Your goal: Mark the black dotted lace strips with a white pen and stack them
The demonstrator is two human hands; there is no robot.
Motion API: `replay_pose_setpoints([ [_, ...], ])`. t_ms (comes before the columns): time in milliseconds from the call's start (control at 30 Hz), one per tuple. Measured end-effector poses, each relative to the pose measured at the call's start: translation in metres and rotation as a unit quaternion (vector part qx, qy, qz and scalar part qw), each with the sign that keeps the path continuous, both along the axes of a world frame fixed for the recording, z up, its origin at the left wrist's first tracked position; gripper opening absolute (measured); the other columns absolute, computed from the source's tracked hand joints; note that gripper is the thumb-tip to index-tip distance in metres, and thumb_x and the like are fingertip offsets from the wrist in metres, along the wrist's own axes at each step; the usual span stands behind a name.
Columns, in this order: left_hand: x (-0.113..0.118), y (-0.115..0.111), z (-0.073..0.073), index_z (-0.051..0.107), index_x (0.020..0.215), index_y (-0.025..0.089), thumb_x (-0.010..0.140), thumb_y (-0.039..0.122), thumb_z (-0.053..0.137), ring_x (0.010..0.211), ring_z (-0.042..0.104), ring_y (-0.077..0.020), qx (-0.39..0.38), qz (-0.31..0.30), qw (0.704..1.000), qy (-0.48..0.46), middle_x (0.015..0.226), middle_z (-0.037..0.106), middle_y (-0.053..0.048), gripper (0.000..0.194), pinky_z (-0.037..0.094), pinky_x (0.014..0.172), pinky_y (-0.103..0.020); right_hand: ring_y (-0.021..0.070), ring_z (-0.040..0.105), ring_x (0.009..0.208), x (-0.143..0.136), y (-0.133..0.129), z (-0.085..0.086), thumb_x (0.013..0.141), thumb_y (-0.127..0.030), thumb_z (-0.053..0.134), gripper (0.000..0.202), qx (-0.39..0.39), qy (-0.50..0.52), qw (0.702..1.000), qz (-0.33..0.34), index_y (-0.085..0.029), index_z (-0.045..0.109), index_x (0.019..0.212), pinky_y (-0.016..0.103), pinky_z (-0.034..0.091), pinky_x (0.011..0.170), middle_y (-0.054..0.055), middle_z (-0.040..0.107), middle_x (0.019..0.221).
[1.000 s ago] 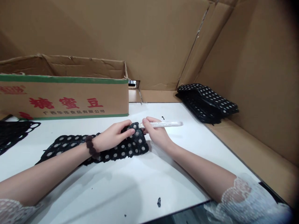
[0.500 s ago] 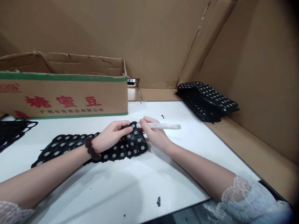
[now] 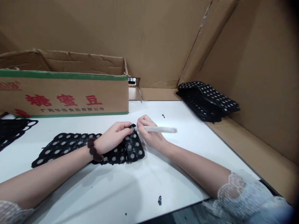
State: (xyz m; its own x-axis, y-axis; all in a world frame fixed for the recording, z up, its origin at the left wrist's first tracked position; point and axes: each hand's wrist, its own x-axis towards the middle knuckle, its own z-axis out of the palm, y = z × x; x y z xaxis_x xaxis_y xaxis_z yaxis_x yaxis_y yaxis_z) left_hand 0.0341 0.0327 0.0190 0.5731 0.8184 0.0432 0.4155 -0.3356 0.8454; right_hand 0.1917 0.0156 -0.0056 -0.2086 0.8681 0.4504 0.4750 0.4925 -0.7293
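A black sheet with rows of pale round dots [image 3: 64,144] lies on the white table, its right end folded up. My left hand [image 3: 114,137] is closed on that raised end, thumb on the front and fingers behind. My right hand [image 3: 150,133] grips a slim, whitish pen-like tool [image 3: 163,129], whose far end points to the right. Its working tip is at the upper right corner of the sheet, close to my left thumb; what kind of tip it has is too small to tell.
An open cardboard box [image 3: 63,93] with red lettering stands at the back left. Black netted scrap [image 3: 14,130] lies at the left edge. More dotted black sheets [image 3: 207,99] are stacked at the right against cardboard walls. Small black scraps [image 3: 159,200] dot the table [image 3: 112,193].
The folded end of the sheet has shifted slightly left and tipped more upright. My right hand and the tool have turned a little, the tool's far end dropping lower.
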Motion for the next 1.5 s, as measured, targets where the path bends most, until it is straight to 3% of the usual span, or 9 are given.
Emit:
replay_pose_setpoints([
  [200, 0.007, -0.011, -0.001, 0.046, 0.06, 0.017, 0.078, 0.028, 0.034, 0.058, 0.045, -0.0139, 0.141, 0.104, 0.978, 0.114, 0.057, 0.05, 0.002, 0.024, 0.033, 0.056, -0.025, 0.0163, 0.043, 0.077, -0.007, 0.007, -0.001, 0.086, -0.026, 0.03, 0.027, 0.164, -0.259, 0.945, -0.113, -0.015, 0.05, 0.071, 0.03, 0.035, 0.069, 0.008, 0.049, 0.083],
  [333, 0.011, -0.013, -0.003, 0.035, 0.054, 0.018, 0.077, 0.027, 0.034, 0.052, 0.04, -0.0125, 0.161, 0.13, 0.97, 0.13, 0.05, 0.041, 0.003, 0.024, 0.029, 0.052, -0.024, 0.0176, 0.043, 0.075, -0.007, 0.01, 0.003, 0.086, -0.024, 0.03, 0.028, 0.173, -0.335, 0.913, -0.155, -0.015, 0.053, 0.073, 0.03, 0.033, 0.065, 0.009, 0.051, 0.081],
  [533, 0.012, -0.011, -0.003, 0.029, 0.053, 0.019, 0.077, 0.027, 0.035, 0.051, 0.037, -0.0126, 0.168, 0.138, 0.967, 0.133, 0.048, 0.035, 0.003, 0.025, 0.027, 0.051, -0.024, 0.0189, 0.044, 0.079, -0.004, 0.015, 0.005, 0.087, -0.023, 0.029, 0.027, 0.159, -0.367, 0.9, -0.172, -0.016, 0.051, 0.073, 0.028, 0.031, 0.059, 0.01, 0.051, 0.08],
  [667, 0.011, -0.011, -0.005, 0.031, 0.057, 0.02, 0.079, 0.029, 0.033, 0.051, 0.038, -0.0131, 0.187, 0.128, 0.967, 0.118, 0.051, 0.038, 0.003, 0.024, 0.028, 0.052, -0.024, 0.0179, 0.044, 0.077, -0.002, 0.009, 0.008, 0.087, -0.026, 0.028, 0.028, 0.165, -0.322, 0.918, -0.162, -0.016, 0.049, 0.071, 0.027, 0.032, 0.059, 0.009, 0.051, 0.078],
  [767, 0.01, -0.012, -0.009, 0.031, 0.061, 0.02, 0.081, 0.031, 0.031, 0.053, 0.039, -0.0133, 0.19, 0.114, 0.971, 0.095, 0.054, 0.039, 0.003, 0.023, 0.029, 0.053, -0.024, 0.015, 0.045, 0.069, 0.001, 0.001, 0.008, 0.087, -0.027, 0.028, 0.031, 0.145, -0.236, 0.951, -0.135, -0.017, 0.046, 0.065, 0.027, 0.033, 0.062, 0.006, 0.051, 0.069],
  [900, 0.006, -0.012, -0.012, 0.033, 0.065, 0.02, 0.084, 0.034, 0.031, 0.056, 0.04, -0.0129, 0.17, 0.108, 0.977, 0.071, 0.058, 0.041, 0.004, 0.024, 0.031, 0.055, -0.023, 0.0112, 0.049, 0.061, 0.007, -0.005, 0.008, 0.088, -0.036, 0.027, 0.035, -0.003, -0.017, 0.997, -0.077, -0.017, 0.047, 0.066, 0.024, 0.037, 0.059, 0.002, 0.054, 0.065],
  [1000, 0.004, -0.01, -0.011, 0.034, 0.067, 0.02, 0.085, 0.036, 0.031, 0.06, 0.041, -0.0125, 0.154, 0.1, 0.982, 0.049, 0.062, 0.041, 0.004, 0.025, 0.033, 0.058, -0.022, 0.0114, 0.054, 0.064, 0.013, -0.002, 0.009, 0.085, -0.043, 0.03, 0.037, -0.109, 0.102, 0.988, -0.032, -0.016, 0.051, 0.069, 0.022, 0.04, 0.057, 0.003, 0.058, 0.071],
  [1333, 0.002, -0.006, -0.011, 0.037, 0.068, 0.019, 0.084, 0.04, 0.032, 0.062, 0.042, -0.013, 0.138, 0.105, 0.984, 0.034, 0.063, 0.043, 0.003, 0.027, 0.034, 0.058, -0.023, 0.0104, 0.05, 0.059, 0.019, 0.002, 0.015, 0.082, -0.038, 0.037, 0.032, -0.139, 0.062, 0.988, 0.039, -0.016, 0.055, 0.069, 0.022, 0.037, 0.057, -0.001, 0.054, 0.062],
  [1500, -0.001, -0.005, -0.003, 0.05, 0.078, 0.017, 0.076, 0.044, 0.047, 0.074, 0.051, -0.0159, 0.073, 0.041, 0.996, 0.02, 0.078, 0.057, 0.001, 0.028, 0.039, 0.067, -0.024, 0.0107, 0.048, 0.06, 0.018, 0.0, 0.016, 0.081, -0.038, 0.039, 0.031, -0.134, 0.06, 0.989, 0.03, -0.016, 0.056, 0.068, 0.022, 0.035, 0.056, 0.0, 0.053, 0.064],
])
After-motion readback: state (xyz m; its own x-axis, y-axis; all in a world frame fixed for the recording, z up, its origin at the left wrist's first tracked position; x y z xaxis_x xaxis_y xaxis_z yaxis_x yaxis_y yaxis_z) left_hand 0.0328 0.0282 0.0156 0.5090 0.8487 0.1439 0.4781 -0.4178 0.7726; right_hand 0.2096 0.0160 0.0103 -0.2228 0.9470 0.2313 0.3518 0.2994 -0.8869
